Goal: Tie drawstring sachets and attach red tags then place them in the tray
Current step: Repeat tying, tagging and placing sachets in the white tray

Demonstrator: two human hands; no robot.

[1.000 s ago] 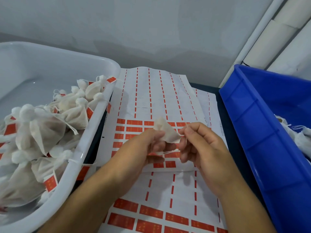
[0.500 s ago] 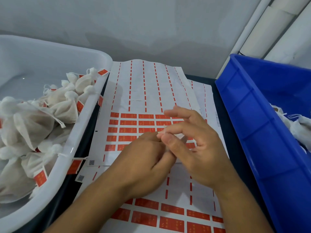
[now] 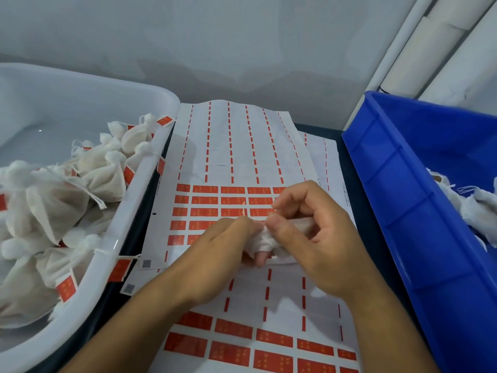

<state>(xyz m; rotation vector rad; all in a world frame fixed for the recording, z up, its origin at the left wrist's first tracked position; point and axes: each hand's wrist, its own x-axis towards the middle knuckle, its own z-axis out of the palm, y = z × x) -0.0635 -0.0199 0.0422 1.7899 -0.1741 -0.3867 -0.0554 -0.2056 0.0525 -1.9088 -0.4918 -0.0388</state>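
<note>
Grey wall behind, dark table covered in sticker sheets [image 3: 236,157] of red tags. Both hands meet over the sheets: left hand [image 3: 215,254] and right hand [image 3: 309,238] pinch one small white sachet [image 3: 265,239] between them. It looks light, soft and squishy, so I'd grab the gathered neck and string. White tray [image 3: 150,189] of finished ones sits left, blue bin [image 3: 398,211] right.

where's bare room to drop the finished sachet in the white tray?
White tray: bare floor at the far-left, behind the pile of tagged sachets. The near and right side is crowded, with tags hanging over the rim. Both hands hold the current sachet over the sticker sheets.
</note>
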